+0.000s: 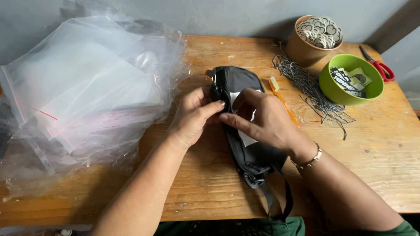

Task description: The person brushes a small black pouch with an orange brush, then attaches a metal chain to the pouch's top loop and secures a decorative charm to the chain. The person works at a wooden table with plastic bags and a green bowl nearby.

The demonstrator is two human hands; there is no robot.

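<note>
A black waist bag [238,83] lies lengthwise in the middle of the wooden table [385,153], its strap hanging over the near edge. My left hand [192,116] pinches the bag's left edge near the zipper. My right hand [262,120] rests on top of the bag, fingers pointing left toward the same spot, over a white card [246,137] that shows on the bag's front. A bracelet is on my right wrist.
A large heap of clear plastic bags [83,87] fills the table's left side. At the back right stand a brown cup of round tags [313,39], a green bowl of labels [350,78], red-handled scissors [380,65], a bundle of thin cords [308,87] and an orange tool [282,98].
</note>
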